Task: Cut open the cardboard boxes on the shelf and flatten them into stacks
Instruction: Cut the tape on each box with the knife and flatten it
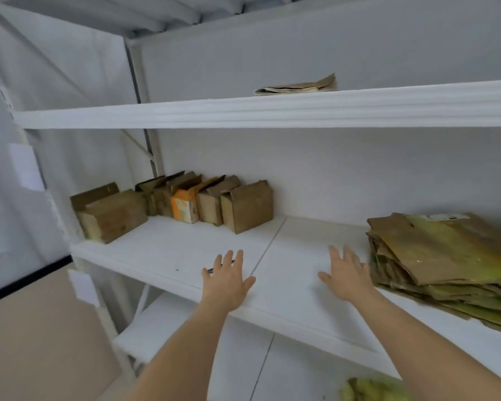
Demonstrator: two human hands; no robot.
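Looked like you were partway: a flattened stack [443, 256] already sat at 3 o'clock, several uncut boxes [185, 204] waited at 10 o'clock on the shelf [162, 256], and your left hand [227, 282] and right hand [347, 277] were both spread, holding nothing.

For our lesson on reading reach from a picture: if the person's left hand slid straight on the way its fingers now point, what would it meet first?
Probably the rightmost brown cardboard box in the row at the back of the white middle shelf. The open left hand points up and slightly right across bare shelf; depth is unclear, so it might pass beside the box to the white back wall.
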